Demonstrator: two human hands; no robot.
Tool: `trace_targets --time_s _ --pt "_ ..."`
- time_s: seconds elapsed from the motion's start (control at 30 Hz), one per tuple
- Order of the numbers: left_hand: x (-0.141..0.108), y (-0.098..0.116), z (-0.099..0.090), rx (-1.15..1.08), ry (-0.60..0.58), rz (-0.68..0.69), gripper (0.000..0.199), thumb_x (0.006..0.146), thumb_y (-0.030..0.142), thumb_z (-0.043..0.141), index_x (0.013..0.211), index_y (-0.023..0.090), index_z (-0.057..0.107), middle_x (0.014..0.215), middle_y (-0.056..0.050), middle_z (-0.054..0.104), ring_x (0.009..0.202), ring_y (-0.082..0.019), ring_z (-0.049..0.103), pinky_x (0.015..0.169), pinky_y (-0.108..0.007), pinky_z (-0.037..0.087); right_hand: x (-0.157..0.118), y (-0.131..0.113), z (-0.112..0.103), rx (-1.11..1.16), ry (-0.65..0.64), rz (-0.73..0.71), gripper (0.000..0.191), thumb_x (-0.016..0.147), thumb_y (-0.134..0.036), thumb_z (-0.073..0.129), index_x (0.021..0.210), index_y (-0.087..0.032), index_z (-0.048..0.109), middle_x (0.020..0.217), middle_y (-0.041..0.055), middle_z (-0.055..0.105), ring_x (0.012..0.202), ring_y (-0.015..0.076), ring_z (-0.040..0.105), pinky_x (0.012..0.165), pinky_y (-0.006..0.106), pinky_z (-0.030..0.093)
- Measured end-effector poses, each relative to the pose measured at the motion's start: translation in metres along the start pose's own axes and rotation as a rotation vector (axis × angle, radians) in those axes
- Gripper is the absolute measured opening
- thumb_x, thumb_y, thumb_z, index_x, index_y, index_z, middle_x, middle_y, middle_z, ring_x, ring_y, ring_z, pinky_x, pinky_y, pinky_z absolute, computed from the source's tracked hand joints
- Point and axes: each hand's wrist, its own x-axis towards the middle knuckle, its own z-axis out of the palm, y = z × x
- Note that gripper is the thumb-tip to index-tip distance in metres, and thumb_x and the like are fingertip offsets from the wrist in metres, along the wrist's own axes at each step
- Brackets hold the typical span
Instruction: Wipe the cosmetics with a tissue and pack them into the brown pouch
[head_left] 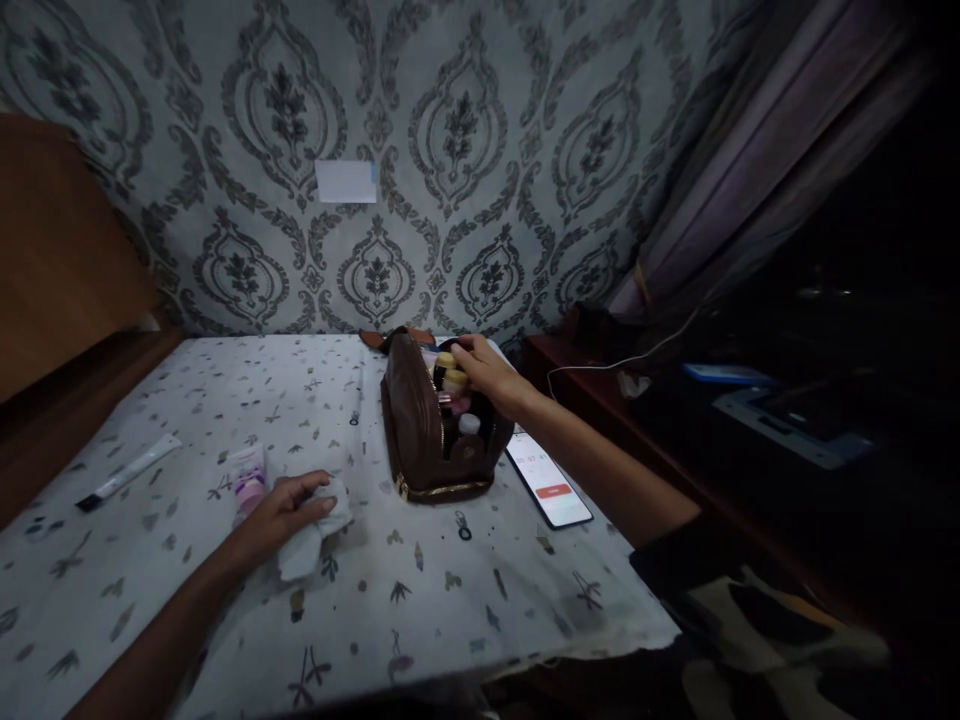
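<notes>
My left hand (289,515) rests on the table with its fingers closed on a crumpled white cloth or tissue (304,550). Just beyond it lies a pink and purple tube (249,480). A brown zip-up toiletry bag (416,410) stands unzipped near the middle, its gold zip hanging round the opening. Inside are yellow-capped containers (454,380), a container with a whitish cap (469,424) and small pinkish items. At the bag's far right side, my right hand (484,370) reaches into the opening, fingers bent beside the yellow caps. What its fingertips grip is hidden.
A phone (551,485) with a lit timer screen lies right of the bag. A white tube with a black cap (127,472) lies at far left on the patterned tablecloth (420,610). Wooden furniture (67,260) borders the left; a white cable (622,360) runs at right.
</notes>
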Motion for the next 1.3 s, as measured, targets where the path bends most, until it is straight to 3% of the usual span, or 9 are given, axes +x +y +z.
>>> trace_targets --time_s 0.1,0.27,0.43,0.73,0.83,0.93,1.07,1.17,1.3 --pt "0.0 -0.001 0.0 0.02 0.005 -0.013 0.047 0.072 0.055 0.075 0.097 0.016 0.068 0.082 -0.002 0.066 0.071 -0.016 0.058 0.063 -0.023 0.047 -0.008 -0.008 -0.003 0.122 0.019 0.159 0.032 0.09 -0.046 0.051 0.115 -0.025 0.049 0.114 0.0063 0.063 0.089 0.0167 0.064 0.078 0.034 0.055" --pt "0.001 -0.001 0.0 0.071 -0.036 0.011 0.044 0.075 0.055 0.072 0.097 0.017 0.069 0.086 -0.004 0.068 0.075 -0.018 0.06 0.065 -0.024 0.048 -0.015 -0.015 -0.005 0.245 -0.04 0.224 0.021 0.092 -0.04 0.052 0.105 -0.024 0.048 0.103 0.0037 0.064 0.074 0.0121 0.065 0.07 0.027 0.056" --pt "0.0 0.003 0.001 0.068 -0.049 0.048 0.038 0.077 0.052 0.071 0.093 0.018 0.069 0.086 -0.003 0.068 0.076 -0.017 0.06 0.066 -0.024 0.048 -0.008 -0.007 -0.002 0.201 -0.021 0.224 0.017 0.093 -0.037 0.052 0.101 -0.022 0.051 0.097 0.0037 0.063 0.07 0.0118 0.063 0.066 0.026 0.056" --pt "0.001 0.002 0.002 0.054 0.014 0.019 0.043 0.071 0.054 0.075 0.093 0.018 0.069 0.081 -0.003 0.068 0.071 -0.017 0.06 0.062 -0.024 0.047 -0.006 0.001 -0.005 0.15 -0.066 0.123 0.023 0.091 -0.041 0.052 0.104 -0.021 0.051 0.102 0.0051 0.062 0.082 0.0137 0.063 0.066 0.025 0.054" --pt "0.001 0.004 0.002 0.05 0.013 0.031 0.041 0.072 0.052 0.074 0.093 0.017 0.069 0.087 -0.004 0.07 0.078 -0.019 0.062 0.068 -0.024 0.048 -0.014 0.0 -0.005 0.104 -0.024 0.026 0.028 0.088 -0.042 0.057 0.106 -0.021 0.054 0.101 0.0057 0.063 0.088 0.0169 0.064 0.072 0.029 0.055" --pt "0.003 0.003 0.0 0.071 0.068 0.078 0.043 0.07 0.052 0.075 0.092 0.016 0.068 0.087 -0.004 0.068 0.081 -0.019 0.062 0.07 -0.024 0.048 -0.033 -0.007 -0.001 0.074 0.095 -0.217 0.033 0.089 -0.045 0.058 0.111 -0.021 0.057 0.106 0.0072 0.064 0.094 0.0193 0.064 0.077 0.033 0.055" --pt "0.005 0.0 -0.004 0.093 0.04 0.139 0.039 0.076 0.052 0.069 0.094 0.017 0.065 0.086 -0.002 0.065 0.077 -0.017 0.059 0.066 -0.023 0.046 -0.074 -0.02 0.016 0.078 0.163 -0.426 0.032 0.094 -0.048 0.054 0.111 -0.022 0.061 0.104 0.0075 0.066 0.087 0.019 0.066 0.07 0.031 0.055" --pt "0.005 0.001 -0.007 0.116 0.093 0.187 0.038 0.079 0.053 0.065 0.094 0.018 0.065 0.089 -0.003 0.065 0.08 -0.018 0.059 0.068 -0.024 0.046 -0.104 -0.02 0.037 0.098 0.054 -0.498 0.029 0.097 -0.043 0.05 0.112 -0.022 0.061 0.097 0.0067 0.068 0.078 0.0171 0.066 0.063 0.029 0.053" --pt "0.002 0.013 -0.02 0.158 0.266 0.235 0.037 0.077 0.053 0.066 0.091 0.018 0.064 0.083 0.0 0.061 0.075 -0.016 0.055 0.066 -0.023 0.043 -0.128 -0.008 0.067 0.026 -0.21 -0.557 0.024 0.099 -0.035 0.049 0.113 -0.021 0.061 0.085 0.0038 0.069 0.07 0.0151 0.067 0.062 0.026 0.052"
